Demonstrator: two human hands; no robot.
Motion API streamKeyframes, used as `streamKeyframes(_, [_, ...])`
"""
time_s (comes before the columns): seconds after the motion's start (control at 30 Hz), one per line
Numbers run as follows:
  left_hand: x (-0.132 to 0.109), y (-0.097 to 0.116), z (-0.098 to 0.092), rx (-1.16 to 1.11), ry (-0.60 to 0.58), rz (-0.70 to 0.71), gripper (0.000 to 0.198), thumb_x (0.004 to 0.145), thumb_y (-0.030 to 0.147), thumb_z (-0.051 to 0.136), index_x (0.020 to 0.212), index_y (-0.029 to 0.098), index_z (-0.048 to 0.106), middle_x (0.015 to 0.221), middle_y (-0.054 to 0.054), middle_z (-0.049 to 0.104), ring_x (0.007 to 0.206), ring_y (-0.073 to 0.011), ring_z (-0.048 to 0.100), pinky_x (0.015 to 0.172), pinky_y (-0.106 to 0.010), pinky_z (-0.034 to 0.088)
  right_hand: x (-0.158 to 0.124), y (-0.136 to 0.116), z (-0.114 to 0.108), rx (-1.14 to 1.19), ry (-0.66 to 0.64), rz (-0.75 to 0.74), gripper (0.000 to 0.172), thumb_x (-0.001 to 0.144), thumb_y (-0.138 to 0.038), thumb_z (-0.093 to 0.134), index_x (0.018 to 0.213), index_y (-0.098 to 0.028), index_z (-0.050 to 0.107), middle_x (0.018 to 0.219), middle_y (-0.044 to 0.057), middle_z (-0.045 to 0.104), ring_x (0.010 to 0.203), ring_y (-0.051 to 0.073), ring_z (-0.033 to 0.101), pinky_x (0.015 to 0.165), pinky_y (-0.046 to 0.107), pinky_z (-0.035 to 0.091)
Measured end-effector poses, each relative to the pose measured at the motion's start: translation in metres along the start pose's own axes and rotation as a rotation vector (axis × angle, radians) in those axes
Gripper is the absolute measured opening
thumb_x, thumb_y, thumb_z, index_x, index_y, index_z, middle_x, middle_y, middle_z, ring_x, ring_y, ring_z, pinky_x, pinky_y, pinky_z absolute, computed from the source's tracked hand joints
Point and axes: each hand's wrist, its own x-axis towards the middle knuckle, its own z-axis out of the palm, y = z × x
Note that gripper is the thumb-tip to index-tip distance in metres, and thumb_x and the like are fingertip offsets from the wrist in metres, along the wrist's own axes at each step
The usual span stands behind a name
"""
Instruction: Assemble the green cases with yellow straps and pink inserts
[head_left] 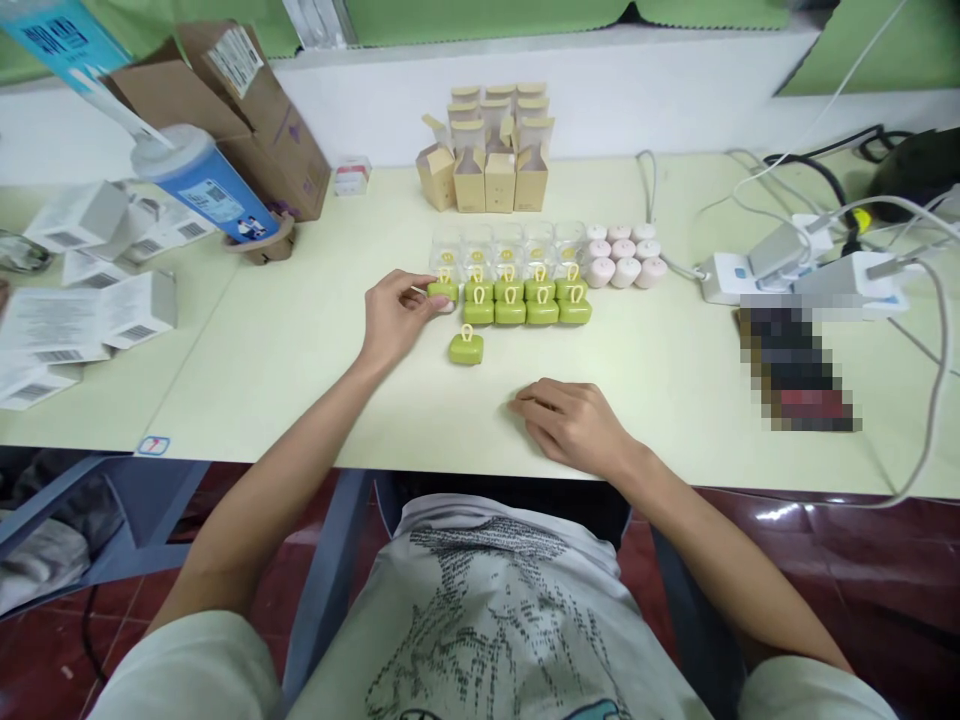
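Note:
My left hand [401, 315] is closed round a small green case [441, 290] with a pale loop on top, at the left end of the grouped cases. Beside it, several matching green cases [510, 312] stand in two close rows. One more green case [466, 349] sits alone in front of them. Behind the rows is a line of clear plastic containers [493, 248] with yellow marks. To their right stand several pale pink round-topped pieces [625, 272]. My right hand [566, 418] rests on the table near its front edge, fingers curled, with nothing visible in them.
Open small cardboard boxes [500, 183] stand against the wall. On the left are a blue cup [214, 190], a large brown carton [289, 140] and white boxes [82, 320]. Power strips [840, 280], cables and a pixelated dark object [795, 365] lie on the right of the table [262, 370].

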Motion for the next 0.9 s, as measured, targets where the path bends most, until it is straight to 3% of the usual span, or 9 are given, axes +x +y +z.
streamKeyframes(0.53, [-0.0004, 0.0049, 0.0064, 0.013, 0.021, 0.021, 0.025, 0.084, 0.020, 0.092, 0.108, 0.018, 0.086, 0.098, -0.004, 0.074, 0.083, -0.0162, 0.067, 0.088, -0.034, 0.059, 0.0011, -0.0018, 0.0012, 0.021, 0.006, 0.005, 0.027, 0.109, -0.008, 0.054, 0.109, -0.016, 0.080, 0.104, 0.008, 0.084, 0.086, 0.018, 0.076, 0.066, 0.031, 0.052])
streamKeyframes(0.9, [0.0030, -0.0014, 0.0104, 0.090, 0.046, 0.078, 0.017, 0.088, 0.018, 0.089, 0.103, 0.019, 0.081, 0.095, -0.001, 0.075, 0.079, -0.0131, 0.065, 0.080, -0.028, 0.057, 0.0004, -0.0012, 0.0044, 0.018, 0.022, -0.005, 0.026, 0.109, -0.009, 0.054, 0.109, -0.017, 0.079, 0.104, 0.007, 0.083, 0.086, 0.019, 0.077, 0.067, 0.032, 0.054])
